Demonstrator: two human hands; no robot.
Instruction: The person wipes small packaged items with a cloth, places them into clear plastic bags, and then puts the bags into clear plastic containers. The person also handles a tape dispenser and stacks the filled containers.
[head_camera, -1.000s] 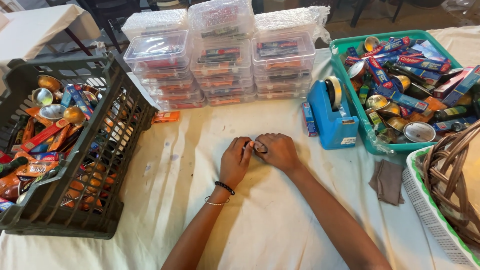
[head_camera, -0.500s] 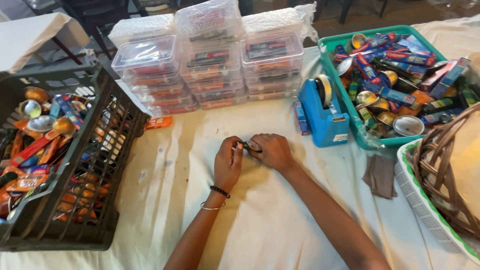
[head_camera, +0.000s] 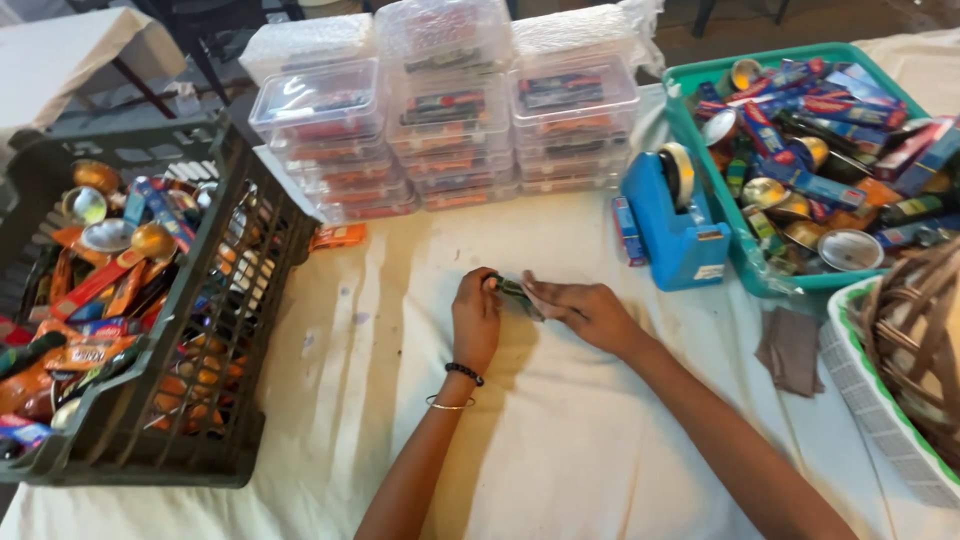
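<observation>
On the far left stands a dark plastic crate full of orange and blue packets and shiny round lids, and behind the hands rise 3 stacks of clear lidded boxes. Compared with 1 second ago, the 2 hands have drawn a little apart: then they were bunched tight over a small thing, now a thin dark green strip shows stretched between them on the white cloth. That suggests the strip is being pulled out or flattened rather than just gripped.

The left hand stands on its edge, wrist bent, a dark bead bracelet and a thin bangle on the forearm, fingertips pinching the strip's left end. The right hand lies lower and flatter, fingers extended and pressed on the strip's right end. Further right are a blue tape dispenser, a green tub of packets and tins, and a basket.
</observation>
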